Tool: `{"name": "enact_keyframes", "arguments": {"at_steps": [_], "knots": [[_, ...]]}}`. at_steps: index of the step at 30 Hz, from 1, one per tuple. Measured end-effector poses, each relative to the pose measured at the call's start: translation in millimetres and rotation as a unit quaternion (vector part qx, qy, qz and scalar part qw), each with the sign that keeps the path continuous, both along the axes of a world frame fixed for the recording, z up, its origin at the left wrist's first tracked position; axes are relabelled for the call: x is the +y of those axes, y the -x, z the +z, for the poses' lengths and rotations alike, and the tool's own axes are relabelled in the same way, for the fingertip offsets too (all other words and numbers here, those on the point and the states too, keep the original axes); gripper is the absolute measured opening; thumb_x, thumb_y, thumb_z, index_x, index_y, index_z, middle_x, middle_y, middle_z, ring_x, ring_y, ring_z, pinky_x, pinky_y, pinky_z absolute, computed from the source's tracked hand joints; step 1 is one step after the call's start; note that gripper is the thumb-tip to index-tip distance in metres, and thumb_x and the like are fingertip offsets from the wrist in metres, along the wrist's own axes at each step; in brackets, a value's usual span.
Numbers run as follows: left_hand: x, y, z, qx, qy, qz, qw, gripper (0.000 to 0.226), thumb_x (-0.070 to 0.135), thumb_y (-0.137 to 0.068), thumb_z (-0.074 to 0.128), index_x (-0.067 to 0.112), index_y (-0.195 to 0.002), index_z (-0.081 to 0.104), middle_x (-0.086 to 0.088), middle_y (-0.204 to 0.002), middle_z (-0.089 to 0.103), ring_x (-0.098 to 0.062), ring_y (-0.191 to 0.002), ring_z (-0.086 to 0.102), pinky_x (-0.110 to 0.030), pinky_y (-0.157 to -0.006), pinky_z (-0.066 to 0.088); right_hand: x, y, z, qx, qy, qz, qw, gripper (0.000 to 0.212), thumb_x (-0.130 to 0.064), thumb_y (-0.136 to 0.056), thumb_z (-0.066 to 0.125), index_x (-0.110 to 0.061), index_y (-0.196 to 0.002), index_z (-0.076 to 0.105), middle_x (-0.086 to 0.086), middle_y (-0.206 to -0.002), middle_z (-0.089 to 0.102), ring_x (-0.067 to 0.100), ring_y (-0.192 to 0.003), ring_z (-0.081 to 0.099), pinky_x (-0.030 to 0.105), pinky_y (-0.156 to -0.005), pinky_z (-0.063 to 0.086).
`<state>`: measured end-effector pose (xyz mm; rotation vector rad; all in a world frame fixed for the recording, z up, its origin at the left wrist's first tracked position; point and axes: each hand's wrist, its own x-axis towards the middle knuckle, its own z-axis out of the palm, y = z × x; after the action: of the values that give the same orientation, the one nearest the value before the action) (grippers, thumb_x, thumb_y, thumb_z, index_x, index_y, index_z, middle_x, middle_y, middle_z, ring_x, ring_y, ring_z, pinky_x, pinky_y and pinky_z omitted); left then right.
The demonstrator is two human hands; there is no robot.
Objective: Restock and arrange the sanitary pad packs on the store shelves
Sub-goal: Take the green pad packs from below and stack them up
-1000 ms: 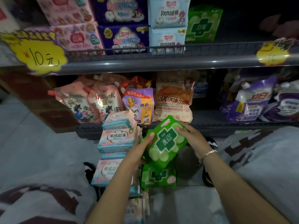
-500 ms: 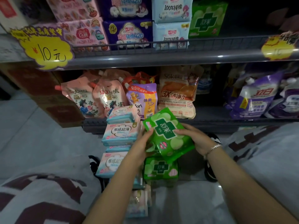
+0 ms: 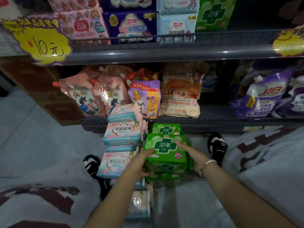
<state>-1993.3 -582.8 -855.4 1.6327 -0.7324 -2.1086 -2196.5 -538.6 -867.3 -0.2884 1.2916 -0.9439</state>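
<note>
A green pad pack (image 3: 166, 148) lies flat on top of a small stack of green packs (image 3: 164, 175) on the floor, in front of the bottom shelf (image 3: 213, 122). Its printed face is turned up, its long axis runs left to right across the view, and the top of its white lettering points toward the shelf. Another green pack (image 3: 165, 129) sits just behind it, against the shelf edge.

The left hand (image 3: 139, 163) grasps the pack's left end, thumb on the top face and fingers curled round the side. The right hand (image 3: 194, 155) grasps the right end, thumb laid across the top; a bracelet (image 3: 205, 165) circles that wrist.

Just to the left, touching the green stack, stands a pile of pink and blue pad packs (image 3: 123, 134). Pouches of detergent (image 3: 181, 91) fill the bottom shelf. The upper shelf (image 3: 164, 53) holds more pad packs, with a yellow price tag (image 3: 41, 45) at its left.
</note>
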Motion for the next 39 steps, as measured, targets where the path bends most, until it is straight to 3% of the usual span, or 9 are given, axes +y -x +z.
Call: {"name": "enact_keyframes", "arguments": {"at_steps": [4, 8, 12, 16, 20, 27, 33, 37, 39], "knots": [[-4.6, -6.3, -13.2, -0.023, -0.002, -0.011, 1.000, 0.028, 0.019, -0.087, 0.065, 0.004, -0.110, 0.064, -0.018, -0.097, 0.072, -0.031, -0.087, 0.068, -0.046, -0.090, 0.054, 6.2, -5.9, -15.7, 0.018, 0.010, 0.001, 1.000, 0.064, -0.046, -0.062, 0.077, -0.016, -0.117, 0.065, 0.014, -0.107, 0.072, 0.032, -0.101, 0.068, 0.053, -0.095, 0.049], [-0.5, -3.8, -23.3, -0.019, -0.002, -0.032, 0.999, 0.025, 0.023, -0.092, 0.061, 0.007, -0.111, 0.064, -0.016, -0.101, 0.072, -0.026, -0.080, 0.070, -0.033, -0.070, 0.059, 15.1, -10.5, -27.9, 0.033, -0.001, 0.003, 0.999, 0.064, -0.050, -0.062, 0.078, -0.015, -0.115, 0.066, 0.012, -0.103, 0.073, 0.031, -0.098, 0.069, 0.052, -0.096, 0.049], [0.7, 1.3, -33.9, -0.045, 0.027, -0.057, 0.997, 0.062, 0.038, -0.077, 0.077, 0.007, -0.126, 0.054, -0.014, -0.108, 0.071, -0.029, -0.095, 0.070, -0.043, -0.089, 0.055, 17.3, -12.5, -34.2, 0.085, -0.007, 0.015, 0.996, 0.075, -0.068, -0.055, 0.074, -0.022, -0.114, 0.066, 0.004, -0.102, 0.074, 0.024, -0.096, 0.070, 0.047, -0.097, 0.050], [0.3, 1.1, -34.5, -0.018, 0.012, -0.075, 0.997, 0.040, 0.030, -0.089, 0.065, 0.011, -0.123, 0.056, -0.013, -0.105, 0.073, -0.030, -0.098, 0.069, -0.045, -0.094, 0.052, 16.9, -11.7, -33.8, 0.062, -0.028, 0.044, 0.997, 0.073, -0.073, -0.061, 0.071, -0.027, -0.117, 0.064, 0.003, -0.108, 0.073, 0.024, -0.102, 0.069, 0.047, -0.101, 0.047], [-0.5, 3.9, -29.1, -0.022, 0.016, -0.082, 0.996, 0.047, 0.035, -0.088, 0.066, 0.015, -0.128, 0.054, -0.011, -0.108, 0.072, -0.027, -0.095, 0.070, -0.038, -0.079, 0.057, 15.8, -8.8, -30.9, 0.059, -0.028, 0.041, 0.997, 0.070, -0.069, -0.064, 0.068, -0.023, -0.117, 0.064, 0.006, -0.108, 0.073, 0.026, -0.102, 0.068, 0.048, -0.102, 0.046], [-0.6, 5.4, -35.4, -0.089, 0.021, -0.119, 0.989, 0.104, 0.076, -0.035, 0.081, 0.032, -0.126, 0.056, -0.002, -0.121, 0.066, -0.027, -0.112, 0.062, -0.054, -0.101, 0.043, 17.2, -0.3, -16.6, 0.098, -0.014, 0.025, 0.995, 0.040, -0.052, -0.075, 0.068, -0.019, -0.099, 0.069, 0.005, -0.089, 0.076, 0.028, -0.095, 0.070, 0.048, -0.099, 0.048], [-2.4, -0.4, -29.5, -0.080, 0.014, -0.108, 0.991, 0.094, 0.073, -0.035, 0.083, 0.031, -0.117, 0.063, -0.001, -0.115, 0.070, -0.025, -0.106, 0.065, -0.051, -0.101, 0.046, 18.3, -11.0, -16.3, 0.081, -0.022, 0.018, 0.996, 0.032, -0.046, -0.083, 0.066, -0.019, -0.100, 0.068, 0.005, -0.088, 0.076, 0.028, -0.095, 0.069, 0.049, -0.099, 0.048], [-2.3, 4.5, -9.4, -0.073, 0.040, -0.122, 0.989, 0.070, 0.060, -0.064, 0.077, 0.028, -0.124, 0.060, -0.001, -0.112, 0.071, -0.023, -0.104, 0.066, -0.048, -0.099, 0.048, 18.6, -12.7, -13.4, 0.063, -0.023, 0.005, 0.998, 0.039, -0.048, -0.082, 0.067, -0.019, -0.109, 0.067, 0.006, -0.095, 0.075, 0.028, -0.096, 0.070, 0.050, -0.099, 0.048], [-4.5, 7.0, -2.7, -0.081, 0.051, -0.132, 0.987, 0.077, 0.064, -0.058, 0.076, 0.030, -0.125, 0.057, 0.000, -0.114, 0.070, -0.023, -0.105, 0.065, -0.048, -0.099, 0.047, 18.7, -9.8, -8.1, 0.053, -0.012, 0.003, 0.999, 0.042, -0.048, -0.080, 0.067, -0.020, -0.111, 0.067, 0.008, -0.100, 0.074, 0.028, -0.098, 0.070, 0.050, -0.099, 0.048]]}}
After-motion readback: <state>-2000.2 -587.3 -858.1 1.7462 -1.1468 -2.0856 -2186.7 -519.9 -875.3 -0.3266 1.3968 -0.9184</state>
